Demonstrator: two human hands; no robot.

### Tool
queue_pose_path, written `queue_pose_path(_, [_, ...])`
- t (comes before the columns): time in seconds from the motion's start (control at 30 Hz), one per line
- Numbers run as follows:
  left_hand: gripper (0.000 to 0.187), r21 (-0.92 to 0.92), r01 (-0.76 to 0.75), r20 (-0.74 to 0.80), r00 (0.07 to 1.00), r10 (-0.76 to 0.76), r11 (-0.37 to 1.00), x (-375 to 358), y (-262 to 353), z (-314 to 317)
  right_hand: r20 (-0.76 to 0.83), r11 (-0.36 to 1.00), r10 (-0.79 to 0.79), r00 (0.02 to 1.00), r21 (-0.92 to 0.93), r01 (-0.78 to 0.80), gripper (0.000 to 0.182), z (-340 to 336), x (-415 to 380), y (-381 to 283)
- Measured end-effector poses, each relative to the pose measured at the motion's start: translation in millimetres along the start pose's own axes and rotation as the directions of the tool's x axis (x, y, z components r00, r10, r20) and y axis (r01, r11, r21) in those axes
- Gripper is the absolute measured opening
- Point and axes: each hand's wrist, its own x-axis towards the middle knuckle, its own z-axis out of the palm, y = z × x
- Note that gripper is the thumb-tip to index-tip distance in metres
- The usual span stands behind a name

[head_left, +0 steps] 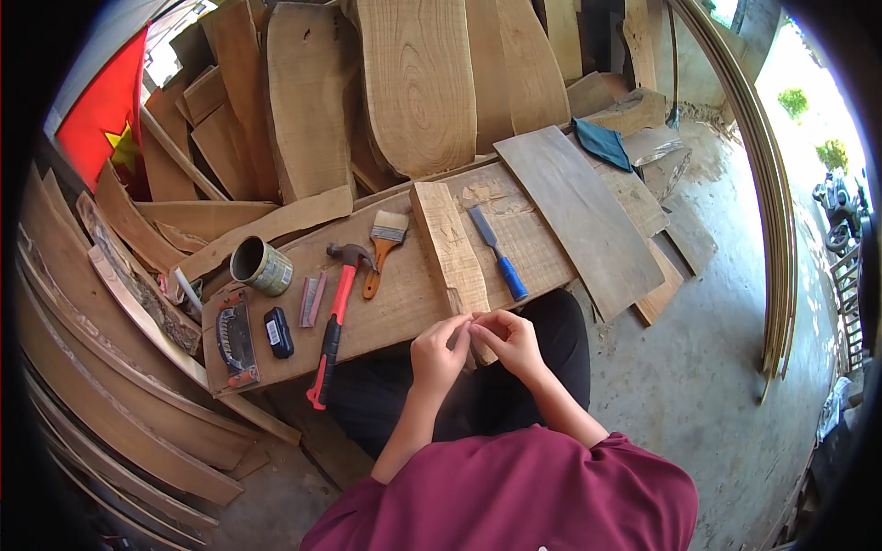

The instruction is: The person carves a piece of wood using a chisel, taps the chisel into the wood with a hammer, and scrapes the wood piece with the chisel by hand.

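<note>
Both hands are meeting at the near end of a narrow wood block (450, 246) lying across the plank bench (404, 289) at centre frame. Left hand (439, 351) and right hand (511, 340) are pinching closed on something too small to make out. That block is looking stiff, rough-cut and fairly weighty; gripping its long edges seems safest.

Both hands (476, 342) pinch the near end of a wooden block (451, 246) on the plank (404, 294)

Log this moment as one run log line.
left hand + right hand: fingertips pinched together at wood piece end | hammer, chisel idle
</note>
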Motion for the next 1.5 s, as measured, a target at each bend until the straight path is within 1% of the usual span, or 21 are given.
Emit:
queue_pose_path(0.1, [0.014, -0.048, 0.012, 0.075, 0.997, -0.008, 0.999, -0.5, -0.3, -3.0, 0.032, 0.997, -0.035, 0.999, -0.066, 0.037, 0.017, 0.1, -1.8, -7.1])
queue_pose_path(0.17, [0.014, -0.046, -0.015, 0.123, 0.992, 0.021, 0.999, -1.2, -1.4, -4.9, 0.031, 1.000, 0.009, 0.999, -0.003, -0.009, 0.017, -0.4, -3.6, -7.9])
queue_pose_path(0.2, [0.014, -0.048, -0.015, 0.123, 0.992, 0.021, 0.999, -1.9, -3.4, -4.7, 0.030, 1.000, 0.009, 1.000, -0.004, -0.009, 0.017, -0.9, -3.8, -7.2])
queue_pose_path(0.27, [0.014, 0.000, -0.149, 0.088, 0.985, 0.148, 0.989, -2.5, -7.5, -3.4, 0.040, 1.000, -0.004, 0.999, 0.011, 0.004, 0.017, -2.5, -3.8, -5.6])
queue_pose_path(0.4, [0.014, 0.012, -0.185, 0.080, 0.980, 0.184, 0.983, -3.0, -7.7, -6.5, 0.062, 0.999, -0.009, 0.998, -0.030, 0.010, 0.017, -5.2, -5.1, -12.1])
queue_pose_path(0.47, [0.014, -0.005, -0.227, 0.101, 0.969, 0.227, 0.974, -0.1, -6.9, -9.1, 0.103, 0.965, -0.057, 0.993, -0.247, 0.081, 0.018, -6.6, -4.4, -24.0])
queue_pose_path(0.5, [0.014, -0.006, -0.227, 0.104, 0.968, 0.227, 0.974, 0.0, -4.6, -11.3, 0.101, 0.966, -0.056, 0.993, -0.247, 0.080, 0.018, -6.9, -4.1, -26.9])
queue_pose_path(0.6, [0.013, -0.050, -0.131, 0.080, 0.988, 0.135, 0.990, 0.6, 0.5, -16.6, 0.152, 0.963, -0.091, 0.984, -0.237, 0.126, 0.021, -5.7, -5.5, -35.8])
queue_pose_path(0.7, [0.011, -0.034, -0.037, -0.024, 0.999, 0.037, 0.999, 2.9, -2.3, -18.1, 0.276, 0.920, -0.191, 0.942, -0.286, 0.270, 0.029, 3.3, -11.7, -49.2])
queue_pose_path(0.87, [0.008, -0.068, 0.064, -0.107, 0.992, -0.071, 0.996, -0.7, -15.5, -20.3, 0.285, 0.905, -0.192, 0.939, -0.320, 0.282, 0.038, 8.1, -13.2, -35.1])
queue_pose_path(0.93, [0.007, -0.086, 0.082, -0.120, 0.989, -0.092, 0.993, -2.7, -19.5, -23.4, 0.243, 0.703, -0.254, 0.936, -0.618, 0.352, 0.052, 10.3, -13.9, -26.5])
queue_pose_path(1.0, [0.007, -0.087, 0.071, -0.120, 0.989, -0.081, 0.994, -6.0, -25.6, -25.9, 0.240, 0.646, -0.243, 0.940, -0.683, 0.341, 0.062, 14.2, -14.6, -16.7])
queue_pose_path(1.13, [0.010, -0.193, 0.200, -0.091, 0.971, -0.221, 0.961, -12.4, -37.8, -30.0, 0.231, 0.552, -0.162, 0.959, -0.784, 0.282, 0.083, 28.0, -16.3, -7.4])
queue_pose_path(1.2, [0.016, -0.253, 0.251, -0.083, 0.957, -0.280, 0.934, -15.7, -45.1, -36.5, 0.217, 0.489, -0.156, 0.964, -0.831, 0.266, 0.082, 37.4, -19.2, -3.6])
queue_pose_path(1.27, [0.025, -0.106, 0.371, -0.055, 0.924, -0.378, 0.922, -15.8, -48.4, -47.4, 0.201, 0.423, -0.152, 0.968, -0.872, 0.247, 0.080, 45.6, -20.4, 4.1])
queue_pose_path(1.3, [0.029, -0.072, 0.324, -0.156, 0.931, -0.331, 0.943, -15.6, -48.6, -52.2, 0.185, 0.325, -0.181, 0.966, -0.916, 0.236, 0.076, 48.4, -19.3, 12.1])
queue_pose_path(1.33, [0.021, -0.049, 0.372, -0.197, 0.906, -0.374, 0.927, -17.9, -56.7, -58.9, 0.172, 0.222, -0.212, 0.962, -0.950, 0.219, 0.072, 49.3, -17.6, 18.5])
queue_pose_path(1.37, [0.014, 0.102, 0.313, -0.279, 0.920, -0.275, 0.944, -17.8, -63.9, -68.1, 0.175, 0.219, -0.213, 0.961, -0.950, 0.221, 0.072, 48.2, -15.4, 22.8])
queue_pose_path(1.4, [0.009, 0.256, 0.258, -0.344, 0.925, -0.162, 0.932, -17.7, -71.1, -77.3, 0.177, 0.285, -0.278, 0.944, -0.923, 0.257, 0.071, 45.4, -12.7, 26.3])
queue_pose_path(1.43, [0.014, 0.348, 0.285, -0.365, 0.919, -0.151, 0.893, -20.2, -77.2, -85.0, 0.174, 0.348, -0.340, 0.924, -0.890, 0.295, 0.069, 42.3, -10.4, 27.3])
queue_pose_path(1.5, [0.033, 0.506, 0.303, -0.366, 0.923, -0.117, 0.807, -34.8, -102.3, -99.8, 0.154, 0.471, -0.383, 0.911, -0.815, 0.336, 0.066, 34.0, -0.4, 21.9])
